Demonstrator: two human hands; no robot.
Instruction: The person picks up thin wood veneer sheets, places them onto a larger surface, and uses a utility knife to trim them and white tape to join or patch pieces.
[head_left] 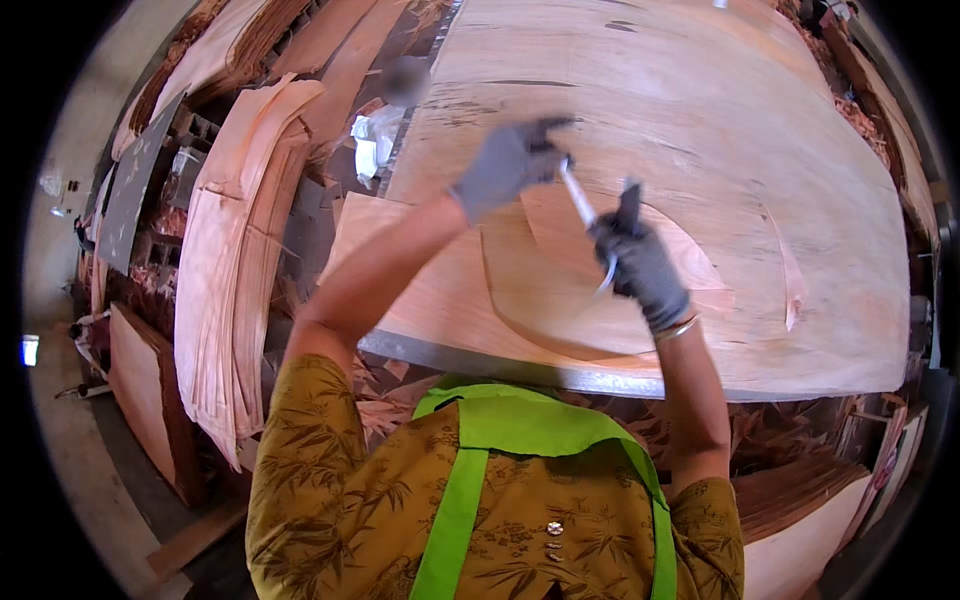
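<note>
My left hand [508,168], in a grey glove, is raised over the wooden sheets. Its thumb and fingers pinch the upper end of a narrow white strip [579,195], with one finger sticking out. The strip runs tight down to my right hand [640,262], also gloved in grey, whose fingers are closed on it, with the thumb pointing up. A short tail of the strip hangs below the right fingers. Beneath the hands lies a large pale veneer sheet [680,120] with dark streaks. Smaller overlapping veneer pieces [540,300] with curved edges rest at its near left.
Under the sheets runs a metal table edge [480,362]. Left of the table stands a bundle of stacked veneer [235,240]. White crumpled plastic [372,140] lies by the table's left edge. Another veneer stack [800,505] is at lower right, with wood scraps [790,440] around it.
</note>
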